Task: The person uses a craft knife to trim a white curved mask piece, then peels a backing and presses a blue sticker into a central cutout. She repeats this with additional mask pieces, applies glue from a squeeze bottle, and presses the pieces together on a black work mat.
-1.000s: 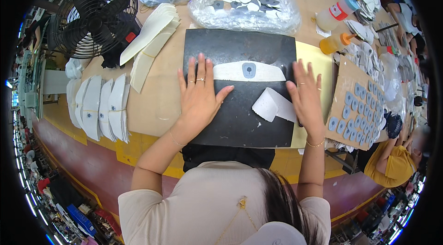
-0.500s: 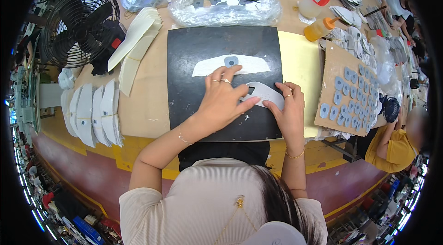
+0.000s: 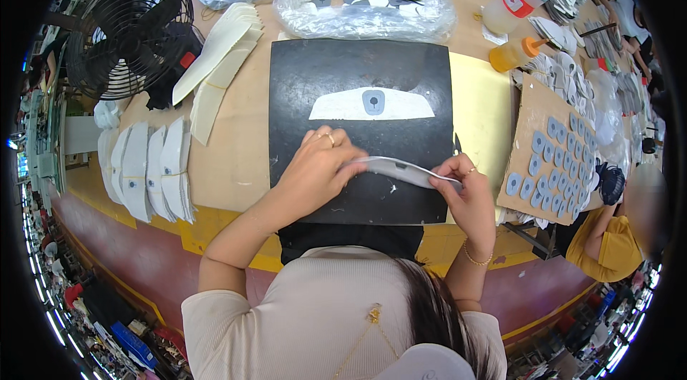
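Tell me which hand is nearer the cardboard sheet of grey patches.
Right. The right hand sits just left of the cardboard sheet; the left hand is farther left, over the black mat.

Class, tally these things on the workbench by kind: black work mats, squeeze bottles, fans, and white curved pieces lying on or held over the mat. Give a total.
Black work mat: 1
Squeeze bottles, one clear and one orange: 2
Fan: 1
White curved pieces, one flat on the mat, one held by left hand and right hand: 2
Total: 6
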{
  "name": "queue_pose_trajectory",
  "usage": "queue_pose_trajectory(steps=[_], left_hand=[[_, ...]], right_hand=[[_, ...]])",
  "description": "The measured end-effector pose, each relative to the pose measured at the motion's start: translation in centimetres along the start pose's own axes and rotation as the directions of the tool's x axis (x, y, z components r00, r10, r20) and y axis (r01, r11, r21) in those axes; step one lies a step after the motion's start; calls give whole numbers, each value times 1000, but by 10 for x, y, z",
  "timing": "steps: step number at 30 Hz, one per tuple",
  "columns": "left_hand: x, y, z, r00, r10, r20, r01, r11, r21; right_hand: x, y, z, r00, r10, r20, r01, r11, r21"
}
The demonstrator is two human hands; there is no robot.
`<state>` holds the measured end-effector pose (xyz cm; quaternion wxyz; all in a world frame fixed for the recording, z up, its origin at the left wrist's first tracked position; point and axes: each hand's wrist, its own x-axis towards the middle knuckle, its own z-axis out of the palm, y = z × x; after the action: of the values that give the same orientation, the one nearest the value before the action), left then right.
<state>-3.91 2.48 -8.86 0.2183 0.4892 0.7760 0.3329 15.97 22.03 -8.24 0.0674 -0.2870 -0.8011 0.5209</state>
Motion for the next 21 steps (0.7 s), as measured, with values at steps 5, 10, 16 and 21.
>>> queue_pose_trajectory(steps=[5, 10, 16, 21], left_hand=[[2, 1, -26, 957, -221, 189, 268, 922, -279], [5, -24, -15, 919, -365, 147, 386, 760, -523], [17, -6, -28, 875, -450, 181, 471, 699, -538], [26, -19, -20, 960, -266, -81, 241, 941, -236]], right_hand=[[23, 1, -2, 993, 70, 91, -80, 990, 113], [56, -10, 18, 992, 112, 50, -119, 974, 190], [71, -7, 16, 991, 0, 132, -5, 999, 43], [87, -15, 20, 998, -46, 52, 50, 996, -78]])
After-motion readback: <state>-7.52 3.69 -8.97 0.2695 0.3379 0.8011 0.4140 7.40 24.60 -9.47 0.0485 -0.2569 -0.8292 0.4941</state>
